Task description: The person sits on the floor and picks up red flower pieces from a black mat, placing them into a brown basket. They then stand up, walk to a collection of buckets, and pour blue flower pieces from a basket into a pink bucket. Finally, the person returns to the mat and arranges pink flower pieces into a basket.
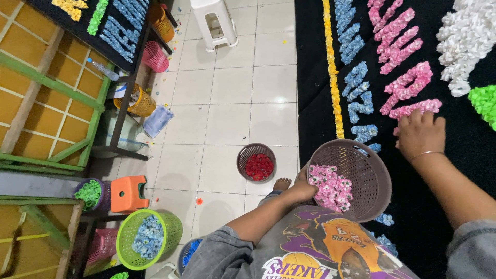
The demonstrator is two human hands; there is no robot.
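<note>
— Left hand?
— Closed on the rim of the brown-grey mesh basket, fingers curled over the near edge, basket tilted against the lap. Inside, just right of that hand, a heap of pink paper flowers.

— Right hand?
— Up and to the right of the basket, palm down, fingers together and pressed to the lower end of the pink flower lettering on the black board. Thin bangle at the wrist. Whether anything sat pinched under the fingertips: cannot tell.

— Around them?
— Left of the right hand, blue flower lettering, then a yellow flower strip. Above and right of it, white flowers and a green cluster. Left of the left hand, on the white floor tiles, a small basket of red flowers. Farther left and lower, a green basket of pale blue flowers beside an orange stool.
</note>
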